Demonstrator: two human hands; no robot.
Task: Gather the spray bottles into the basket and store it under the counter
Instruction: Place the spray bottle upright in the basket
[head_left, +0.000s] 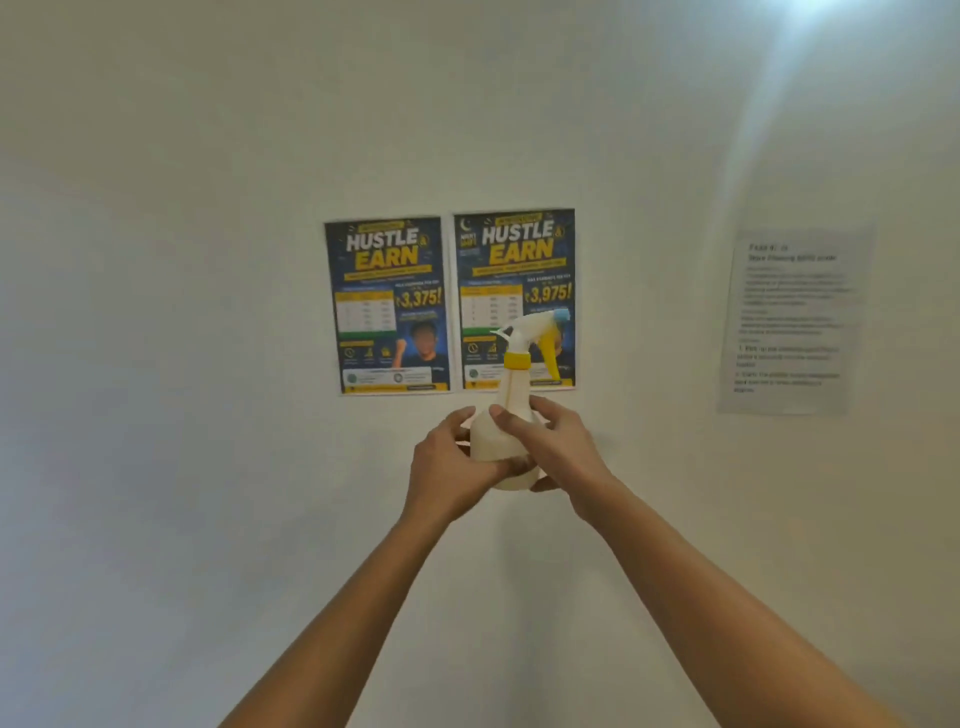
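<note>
Spray bottle (506, 431) in both hands, 2 posters (387, 306), white wall (156, 312)

Pretty dim, yellowish indoor light overall. There's a bright bluish-white glare blowing out the top right corner and streaking down the wall (156, 260). Whole frame's soft; the grey notice (792, 319) on the right is too blurry to read. Wide-angle bend at the edges, and the left side falls into bluish shadow.

Both arms reach forward, left hand (448, 457) and right hand (553, 441) seemingly cupped together (fingers curled).
</note>
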